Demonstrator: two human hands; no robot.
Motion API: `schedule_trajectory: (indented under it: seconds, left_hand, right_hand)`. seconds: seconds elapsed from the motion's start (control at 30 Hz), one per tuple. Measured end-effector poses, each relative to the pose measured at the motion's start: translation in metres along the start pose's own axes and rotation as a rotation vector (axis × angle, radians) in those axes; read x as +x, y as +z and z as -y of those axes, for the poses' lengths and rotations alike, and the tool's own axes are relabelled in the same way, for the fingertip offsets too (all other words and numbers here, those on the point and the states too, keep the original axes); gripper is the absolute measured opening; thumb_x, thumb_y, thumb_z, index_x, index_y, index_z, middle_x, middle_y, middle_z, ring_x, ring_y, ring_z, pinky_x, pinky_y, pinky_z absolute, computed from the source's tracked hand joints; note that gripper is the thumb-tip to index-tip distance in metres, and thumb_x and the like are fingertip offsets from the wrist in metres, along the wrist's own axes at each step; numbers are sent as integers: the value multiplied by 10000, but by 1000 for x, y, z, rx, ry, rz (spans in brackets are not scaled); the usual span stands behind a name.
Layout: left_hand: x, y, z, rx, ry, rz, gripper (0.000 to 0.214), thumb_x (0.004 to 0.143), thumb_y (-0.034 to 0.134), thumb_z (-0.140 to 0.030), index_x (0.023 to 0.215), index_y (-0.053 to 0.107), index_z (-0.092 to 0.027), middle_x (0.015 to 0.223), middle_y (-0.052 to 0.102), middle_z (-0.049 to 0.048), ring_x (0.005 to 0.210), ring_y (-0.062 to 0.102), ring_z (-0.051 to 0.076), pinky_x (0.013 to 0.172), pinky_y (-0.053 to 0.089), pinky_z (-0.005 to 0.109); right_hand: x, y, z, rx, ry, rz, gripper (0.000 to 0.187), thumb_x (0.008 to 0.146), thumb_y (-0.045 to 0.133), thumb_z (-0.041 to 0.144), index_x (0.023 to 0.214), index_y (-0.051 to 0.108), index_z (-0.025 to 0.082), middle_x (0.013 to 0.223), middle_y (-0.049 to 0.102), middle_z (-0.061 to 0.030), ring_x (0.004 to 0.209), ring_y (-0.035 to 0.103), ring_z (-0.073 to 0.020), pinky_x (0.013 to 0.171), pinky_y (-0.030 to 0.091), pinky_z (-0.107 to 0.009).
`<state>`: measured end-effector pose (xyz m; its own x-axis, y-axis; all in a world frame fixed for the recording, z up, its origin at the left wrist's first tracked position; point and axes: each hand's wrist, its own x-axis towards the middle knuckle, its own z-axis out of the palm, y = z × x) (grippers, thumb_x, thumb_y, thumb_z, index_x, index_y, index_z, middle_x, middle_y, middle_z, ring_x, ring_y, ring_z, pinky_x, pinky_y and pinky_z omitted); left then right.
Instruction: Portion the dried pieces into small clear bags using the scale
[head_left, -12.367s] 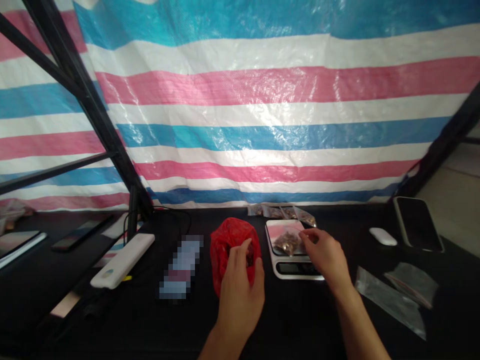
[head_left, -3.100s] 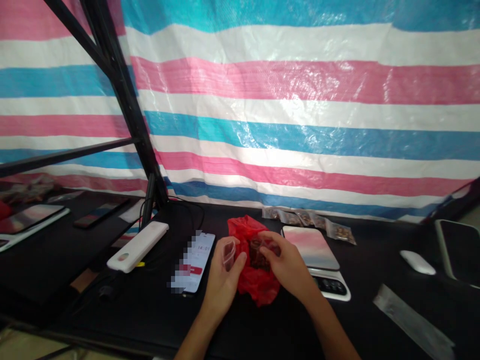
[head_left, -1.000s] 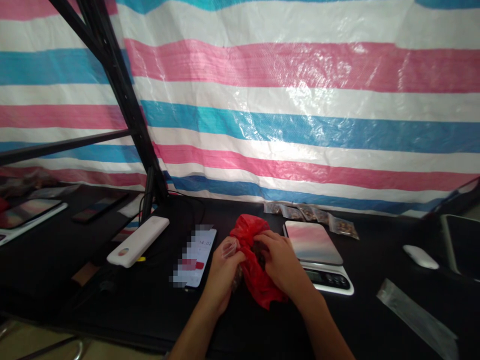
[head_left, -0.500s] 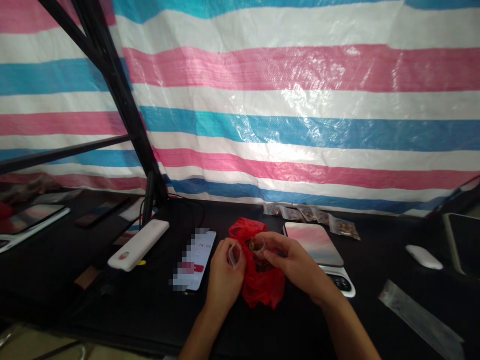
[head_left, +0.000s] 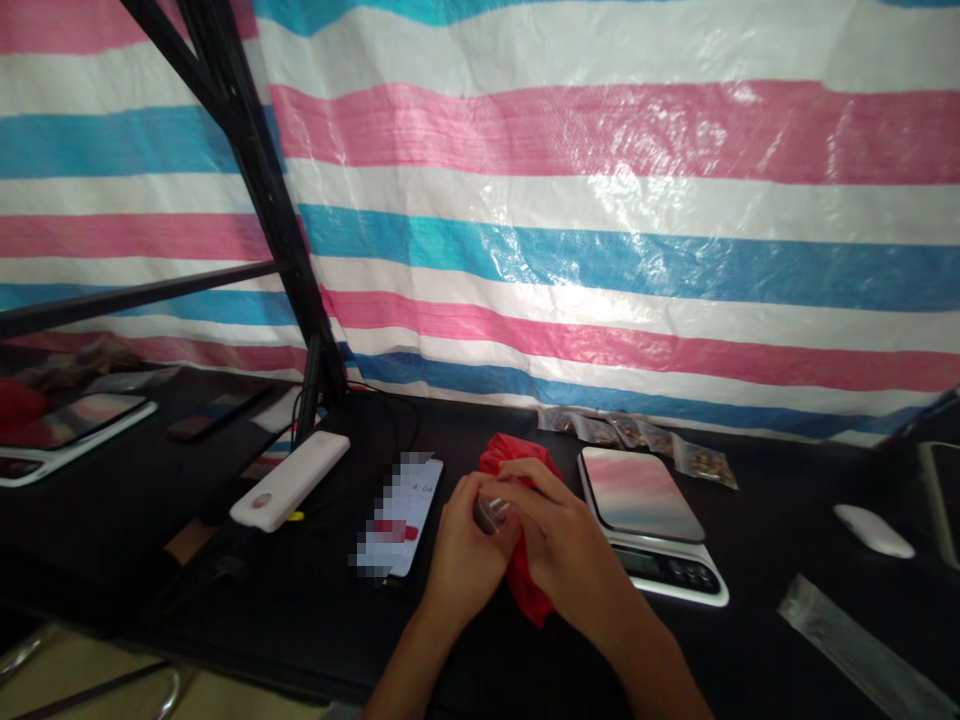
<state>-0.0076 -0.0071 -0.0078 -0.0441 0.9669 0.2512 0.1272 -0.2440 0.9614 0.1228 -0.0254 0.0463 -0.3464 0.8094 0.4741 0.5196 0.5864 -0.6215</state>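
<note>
My left hand (head_left: 471, 555) is curled around a small clear plastic bag (head_left: 493, 512), its opening turned up between thumb and fingers. My right hand (head_left: 559, 525) is closed and meets the left one over the bag's mouth. The small clear cup it gripped a moment earlier is mostly hidden behind the fingers. Under and behind both hands lies a red plastic bag (head_left: 525, 447), its contents covered from view. Just right of my right hand is a white digital scale (head_left: 641, 495) with a shiny plate.
Several filled clear bags (head_left: 705, 462) lie in a row along the striped sheet. A phone (head_left: 405, 515) and a white power bank (head_left: 291, 482) are on the left. To the right are a white mouse (head_left: 874, 530) and a long clear plastic sleeve (head_left: 862, 645).
My right hand has moved left from above the red bag to the small clear bag in my left hand. The view has shifted slightly.
</note>
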Motion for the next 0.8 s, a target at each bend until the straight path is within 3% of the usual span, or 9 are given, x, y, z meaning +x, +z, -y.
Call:
schedule_trajectory:
  seconds: [0.17, 0.3, 0.37, 0.57, 0.8]
  left_hand:
    - [0, -2, 1, 67, -8, 11, 102, 793, 673, -198, 829, 580, -222, 808, 592, -17, 738, 576, 158, 692, 449, 267]
    - [-2, -8, 4, 68, -29, -50, 192, 762, 683, -163, 759, 503, -229, 760, 524, -37, 700, 538, 144, 673, 422, 254]
    - [-3, -10, 5, 35, -76, -14, 213, 757, 671, -151, 752, 475, -234, 737, 505, -45, 686, 525, 143, 661, 416, 253]
    - [-4, -13, 4, -86, -169, 159, 267, 668, 560, -20, 776, 448, -237, 713, 469, -63, 674, 488, 134, 637, 397, 246]
    - [-1, -9, -3, -130, -138, 292, 306, 559, 462, 21, 740, 447, -225, 722, 455, -54, 685, 450, 121, 628, 369, 233]
  right_hand:
    - [0, -11, -10, -45, 36, -129, 475, 908, 453, 48, 1235, 707, 280, 1269, 636, -76, 1196, 614, -204, 1030, 507, -359]
    - [-6, -34, -21, -107, 123, 4, 440, 847, 511, 24, 1130, 744, 268, 1152, 671, -65, 1110, 616, -224, 1001, 496, -387]
    - [-10, -40, -26, -157, 201, 71, 455, 821, 498, -5, 1093, 754, 255, 1101, 677, -61, 1063, 620, -220, 972, 490, -375]
    - [-9, -19, -36, -358, 368, 163, 417, 812, 488, -25, 1060, 741, 195, 1128, 663, -82, 1034, 614, -237, 940, 447, -370]
    - [0, -5, -46, -516, 452, 66, 349, 797, 496, -28, 1021, 690, 157, 1172, 646, -106, 1092, 577, -253, 925, 400, -351]
